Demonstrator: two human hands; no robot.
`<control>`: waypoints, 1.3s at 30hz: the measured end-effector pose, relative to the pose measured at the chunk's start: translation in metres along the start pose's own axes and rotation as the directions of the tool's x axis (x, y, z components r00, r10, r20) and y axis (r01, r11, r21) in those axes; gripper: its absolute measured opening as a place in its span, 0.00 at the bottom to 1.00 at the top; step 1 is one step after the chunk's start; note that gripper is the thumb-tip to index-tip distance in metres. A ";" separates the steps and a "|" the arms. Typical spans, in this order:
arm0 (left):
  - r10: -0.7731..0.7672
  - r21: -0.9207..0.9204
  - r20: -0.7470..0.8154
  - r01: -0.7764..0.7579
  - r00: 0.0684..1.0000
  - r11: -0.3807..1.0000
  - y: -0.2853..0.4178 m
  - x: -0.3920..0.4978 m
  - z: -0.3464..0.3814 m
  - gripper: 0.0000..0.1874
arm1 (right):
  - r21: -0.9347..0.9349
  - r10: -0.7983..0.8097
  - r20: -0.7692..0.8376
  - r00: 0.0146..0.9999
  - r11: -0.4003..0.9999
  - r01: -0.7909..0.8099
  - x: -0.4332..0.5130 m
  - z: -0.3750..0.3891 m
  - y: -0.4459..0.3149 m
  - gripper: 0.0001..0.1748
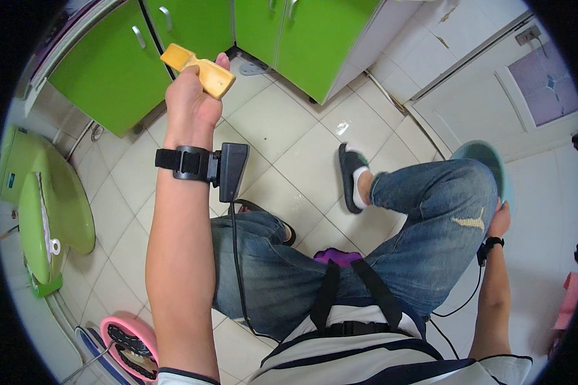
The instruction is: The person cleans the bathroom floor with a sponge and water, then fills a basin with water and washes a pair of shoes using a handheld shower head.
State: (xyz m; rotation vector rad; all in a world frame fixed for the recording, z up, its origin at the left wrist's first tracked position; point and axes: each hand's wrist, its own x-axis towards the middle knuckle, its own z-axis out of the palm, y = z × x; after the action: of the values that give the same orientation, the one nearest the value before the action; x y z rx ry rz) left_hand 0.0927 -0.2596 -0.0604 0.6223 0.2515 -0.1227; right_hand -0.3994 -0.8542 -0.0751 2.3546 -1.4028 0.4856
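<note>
My left hand is raised at arm's length, with the fingers closed around a yellow block-like object that narrows in the middle. What kind of object it is, I cannot tell. A black strap with a dark device sits on that wrist, its cable running down to my waist. At the right, my right hand holds the side of a teal plastic basin, its fingers partly out of sight. The basin is tipped up beside my bent right knee, which covers much of it.
Green cabinets stand ahead on a tiled floor. A green toilet is at the left. Lower left, a pink basin contains shoes. A white door is at upper right. My slippered foot rests on the tiles.
</note>
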 end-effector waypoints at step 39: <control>0.416 0.111 -0.317 -0.402 0.853 0.909 0.161 -0.184 -0.119 0.16 | 0.161 -0.335 0.913 0.234 -0.231 -0.959 0.076 0.101 -0.329 0.18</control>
State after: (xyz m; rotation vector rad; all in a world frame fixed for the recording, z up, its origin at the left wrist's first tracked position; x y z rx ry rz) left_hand -0.0770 -0.0525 -0.0136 0.7242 0.4399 0.3971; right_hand -0.0624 -0.8131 -0.1696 2.7927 -4.0864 0.6432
